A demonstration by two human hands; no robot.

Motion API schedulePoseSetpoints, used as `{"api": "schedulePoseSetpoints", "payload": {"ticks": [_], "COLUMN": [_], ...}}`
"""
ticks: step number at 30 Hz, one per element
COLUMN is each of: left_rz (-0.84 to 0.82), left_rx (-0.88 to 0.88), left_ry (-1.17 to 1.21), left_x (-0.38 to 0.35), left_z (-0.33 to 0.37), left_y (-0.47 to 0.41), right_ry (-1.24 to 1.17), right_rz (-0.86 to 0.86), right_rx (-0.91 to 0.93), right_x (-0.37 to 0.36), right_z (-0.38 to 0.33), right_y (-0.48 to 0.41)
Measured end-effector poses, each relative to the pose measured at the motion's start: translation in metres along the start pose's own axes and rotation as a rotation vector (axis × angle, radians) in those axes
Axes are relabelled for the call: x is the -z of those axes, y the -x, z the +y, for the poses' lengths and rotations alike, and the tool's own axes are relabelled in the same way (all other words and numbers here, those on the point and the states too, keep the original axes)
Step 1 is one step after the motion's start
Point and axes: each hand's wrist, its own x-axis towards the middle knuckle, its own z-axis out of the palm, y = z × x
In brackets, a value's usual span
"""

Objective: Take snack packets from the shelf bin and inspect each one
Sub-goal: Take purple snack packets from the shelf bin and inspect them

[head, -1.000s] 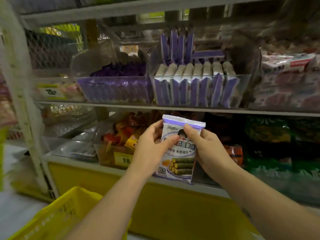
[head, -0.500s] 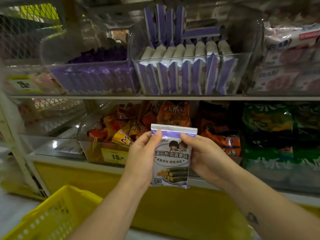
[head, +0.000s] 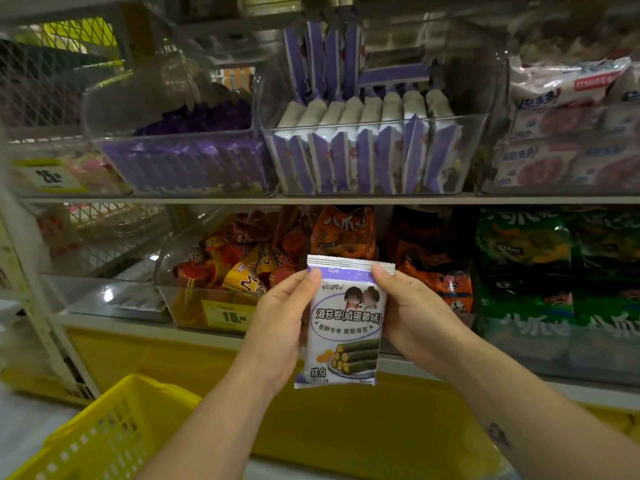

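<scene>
Both hands clamp one snack packet (head: 343, 323) between them, held upright w/ printed front facing the camera, in front of the lower shelf and just below the upper shelf edge. Left hand (head: 280, 327) grips the packet's left edge, thumb tip pressed on the front near the top seal, other fingers hidden behind; forearm rises from bottom centre, wrist roughly straight. Packet looks light and soft, prob a glossy film pouch w/ crimped seals top and bottom; film likely slippery, and the rolls pictured on it suggest brittle contents, so I'd judge it best pinched at the side edges or the flat seals, not squeezed mid-body. Right hand (head: 412, 317) mirrors the left: thumb on front at the top right corner, palm cupping the right edge, forearm coming in from bottom right w/ a small mark on it. Above, the clear shelf bin (head: 367, 188) holds a row of matching purple-and-white packets standing on edge, w/ more stacked behind. Yellow basket (head: 104, 431) sits at lower left, well apart from the hands. Judging by the pose, inspection of this packet is under way.
</scene>
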Motion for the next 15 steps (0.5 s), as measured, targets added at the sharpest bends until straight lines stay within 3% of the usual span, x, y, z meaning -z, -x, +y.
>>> {"api": "schedulePoseSetpoints", "payload": {"ticks": [6, 11, 15], "left_rz": [0.13, 0.22, 0.119], "left_rx": [0.0, 0.078, 0.19], "left_ry": [0.001, 0.231, 0.217], "left_x": [0.004, 0.01, 0.02], "left_z": [0.001, 0.011, 0.017], "left_y": [-0.001, -0.003, -0.002], "right_ry": [0.116, 0.302, 0.191], "right_rz": [-0.073, -0.282, -0.278], "right_rx": [-0.03, -0.243, -0.28], "right_x": [0.005, 0.011, 0.014], "right_z": [-0.001, -0.005, -0.003], "right_y": [0.001, 0.008, 0.009]}}
